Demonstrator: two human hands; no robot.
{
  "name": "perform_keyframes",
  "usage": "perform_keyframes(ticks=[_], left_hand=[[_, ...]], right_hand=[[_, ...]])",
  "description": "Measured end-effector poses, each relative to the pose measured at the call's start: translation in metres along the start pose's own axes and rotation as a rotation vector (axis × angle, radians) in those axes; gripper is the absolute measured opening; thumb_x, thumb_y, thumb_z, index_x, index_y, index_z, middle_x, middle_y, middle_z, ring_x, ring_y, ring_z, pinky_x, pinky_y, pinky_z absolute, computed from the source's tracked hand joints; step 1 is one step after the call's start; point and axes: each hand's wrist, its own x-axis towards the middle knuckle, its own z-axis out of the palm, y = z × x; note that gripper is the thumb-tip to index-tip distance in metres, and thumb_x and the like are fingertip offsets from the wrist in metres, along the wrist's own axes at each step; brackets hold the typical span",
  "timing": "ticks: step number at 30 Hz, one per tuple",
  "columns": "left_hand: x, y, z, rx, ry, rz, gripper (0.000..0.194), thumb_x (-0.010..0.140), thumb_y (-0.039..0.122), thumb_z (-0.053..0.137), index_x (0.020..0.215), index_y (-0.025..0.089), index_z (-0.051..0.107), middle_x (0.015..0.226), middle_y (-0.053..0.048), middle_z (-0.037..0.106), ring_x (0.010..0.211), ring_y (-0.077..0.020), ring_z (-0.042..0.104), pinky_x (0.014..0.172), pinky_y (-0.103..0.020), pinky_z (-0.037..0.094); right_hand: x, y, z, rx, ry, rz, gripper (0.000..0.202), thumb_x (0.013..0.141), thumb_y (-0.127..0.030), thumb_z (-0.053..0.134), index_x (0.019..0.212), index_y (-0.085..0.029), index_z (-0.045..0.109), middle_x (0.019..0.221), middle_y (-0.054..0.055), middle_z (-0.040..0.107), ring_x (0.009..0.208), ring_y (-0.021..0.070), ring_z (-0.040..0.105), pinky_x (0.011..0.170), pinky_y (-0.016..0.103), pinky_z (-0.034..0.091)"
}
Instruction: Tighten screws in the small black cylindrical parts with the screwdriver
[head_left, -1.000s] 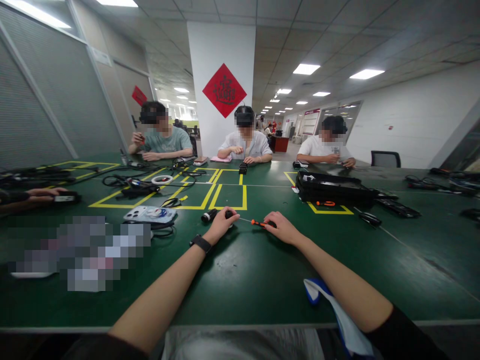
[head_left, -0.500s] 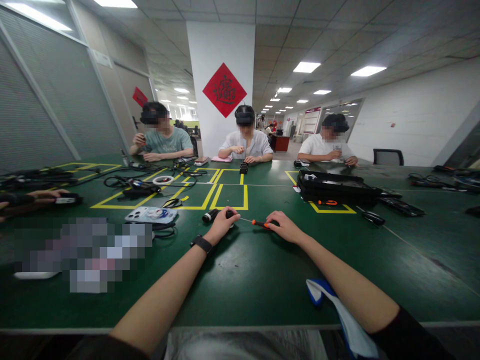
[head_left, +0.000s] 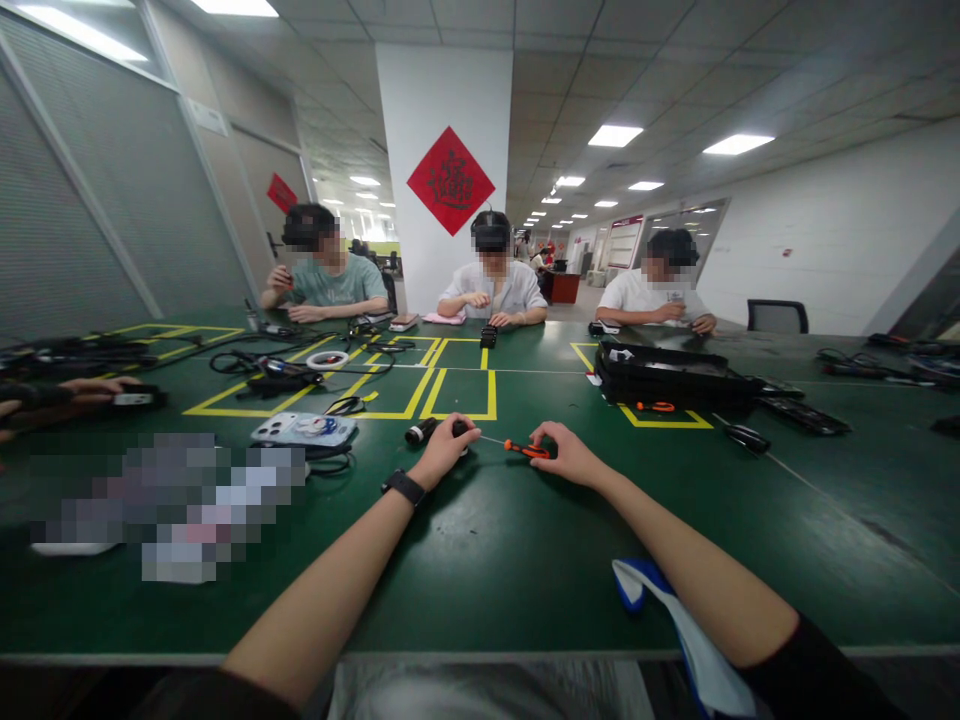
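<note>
My left hand (head_left: pixel 448 450), with a black watch on its wrist, is closed around a small black part (head_left: pixel 459 428), mostly hidden by the fingers. My right hand (head_left: pixel 562 452) pinches the rear end of an orange and black screwdriver (head_left: pixel 525 449) between thumb and fingers. The screwdriver lies nearly level, and its thin metal shaft points left and reaches the black part at my left fingertips. A short black cylinder (head_left: pixel 421 431) rests on the green table just beyond my left hand.
Black trays (head_left: pixel 667 380) are stacked at the right, with orange-handled pliers (head_left: pixel 655 406) before them. A black screwdriver (head_left: pixel 745 436) lies farther right. A phone (head_left: pixel 304 430) and cables (head_left: pixel 277 370) are at the left. Three people sit opposite; another person's hand (head_left: pixel 97 390) shows at far left.
My right fingers have loosened and shifted on the screwdriver handle, so more of the handle shows. My left hand has stayed in place.
</note>
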Motion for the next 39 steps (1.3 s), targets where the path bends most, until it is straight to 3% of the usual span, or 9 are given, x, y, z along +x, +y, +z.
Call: perform_keyframes(ticks=[7,17,24,34,39], left_hand=[[-0.0003,-0.001,0.0009,0.015,0.013,-0.006,0.026,0.067,0.041,0.057,0.079,0.017,0.055,0.076,-0.001,0.056,0.069,-0.013,0.051,0.064,-0.025,0.041],[-0.0022,0.0054,0.0005,0.007,0.022,-0.053,0.026,0.066,0.04,0.057,0.078,0.018,0.056,0.076,-0.001,0.057,0.071,-0.0137,0.052,0.066,-0.026,0.042],[-0.001,0.0016,0.0013,-0.01,0.007,-0.031,0.026,0.067,0.041,0.056,0.078,0.017,0.055,0.076,-0.001,0.056,0.069,-0.0129,0.051,0.063,-0.025,0.041],[-0.0013,0.0033,0.0011,-0.001,0.014,-0.024,0.026,0.066,0.041,0.057,0.078,0.017,0.055,0.075,-0.001,0.057,0.068,-0.0125,0.052,0.063,-0.025,0.041],[-0.0007,0.0002,0.001,-0.019,-0.004,-0.025,0.026,0.067,0.041,0.057,0.079,0.018,0.055,0.075,0.0,0.056,0.067,-0.012,0.051,0.06,-0.023,0.041]], right_hand=[[0.0004,0.0017,0.0017,-0.001,-0.043,0.059,0.021,0.081,-0.033,0.05,0.09,-0.017,0.059,0.091,0.005,0.057,0.089,0.017,0.049,0.081,0.032,0.038],[-0.0019,-0.0015,-0.0008,-0.032,-0.032,0.049,0.025,0.071,-0.031,0.061,0.09,-0.017,0.057,0.09,0.004,0.056,0.084,0.0169,0.05,0.075,0.031,0.04],[-0.0021,-0.002,-0.0026,-0.06,-0.058,0.008,0.019,0.081,-0.03,0.05,0.091,-0.018,0.06,0.091,0.006,0.057,0.088,0.0173,0.049,0.079,0.032,0.039],[-0.0017,-0.0057,-0.0027,-0.086,-0.034,0.018,0.026,0.069,-0.029,0.064,0.092,-0.018,0.056,0.089,0.005,0.055,0.087,0.0185,0.049,0.076,0.031,0.04],[-0.0021,-0.0056,-0.0037,-0.099,-0.033,0.003,0.022,0.077,-0.031,0.055,0.095,-0.018,0.056,0.091,0.005,0.056,0.087,0.0181,0.048,0.077,0.031,0.039]])
